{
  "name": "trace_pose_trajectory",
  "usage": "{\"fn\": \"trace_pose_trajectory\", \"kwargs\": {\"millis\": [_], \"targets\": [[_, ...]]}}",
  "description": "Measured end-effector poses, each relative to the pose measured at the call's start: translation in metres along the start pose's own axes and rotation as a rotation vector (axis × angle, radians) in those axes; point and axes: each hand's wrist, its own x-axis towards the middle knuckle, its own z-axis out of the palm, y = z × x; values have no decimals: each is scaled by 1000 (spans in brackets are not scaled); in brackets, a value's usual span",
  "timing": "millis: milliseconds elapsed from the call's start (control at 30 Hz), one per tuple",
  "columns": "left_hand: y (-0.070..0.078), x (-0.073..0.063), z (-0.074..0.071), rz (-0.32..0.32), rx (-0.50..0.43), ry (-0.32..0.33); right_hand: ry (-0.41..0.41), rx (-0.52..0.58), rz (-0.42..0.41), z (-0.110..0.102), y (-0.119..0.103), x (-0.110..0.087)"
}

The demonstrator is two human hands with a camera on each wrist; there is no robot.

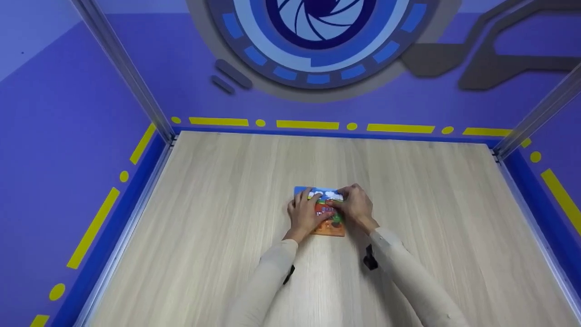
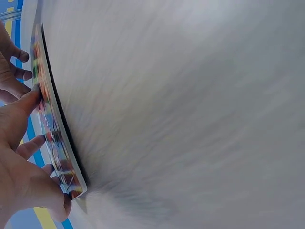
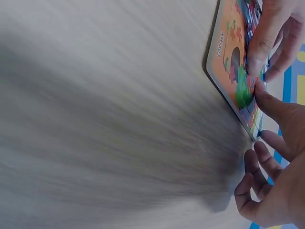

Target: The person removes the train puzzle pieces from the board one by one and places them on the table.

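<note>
A small, thin jigsaw puzzle board point(image 1: 333, 230) with a bright cartoon picture lies flat on the wooden table. My left hand point(image 1: 304, 215) rests over its left half, fingers spread, with the thumb pressing near the middle. From the right side, my right hand point(image 1: 358, 205) reaches over the edge. Its thumb point(image 3: 269, 102) presses on the picture close to the left thumb, and its index fingertip touches near the upper right corner. The other right fingers hang loosely curled beside the board. Both hands cover much of the picture.
The pale wooden table point(image 1: 218, 218) spreads out around the board. Blue panels with yellow markings stand at the back point(image 1: 308, 109) and both sides, with metal posts point(image 1: 131, 72) at the corners. Small black objects point(image 1: 370, 259) show beside the sleeves at each wrist.
</note>
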Motion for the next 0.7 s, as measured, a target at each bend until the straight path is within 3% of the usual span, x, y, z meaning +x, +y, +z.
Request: {"fn": "trace_pose_trajectory", "kwargs": {"millis": [167, 333, 500, 700], "targets": [[-2, 2, 2, -8, -5, -4, -14, -22, 12, -2, -2, 4], [-1, 0, 3, -6, -5, 16, -77, -5, 43, -6, -2, 9], [0, -1, 3, 2, 24, 26, -120, 81, 76, -8, -2, 11], [1, -1, 1, -1, 7, 14, -115, 194, 93, -5, -1, 13]]}}
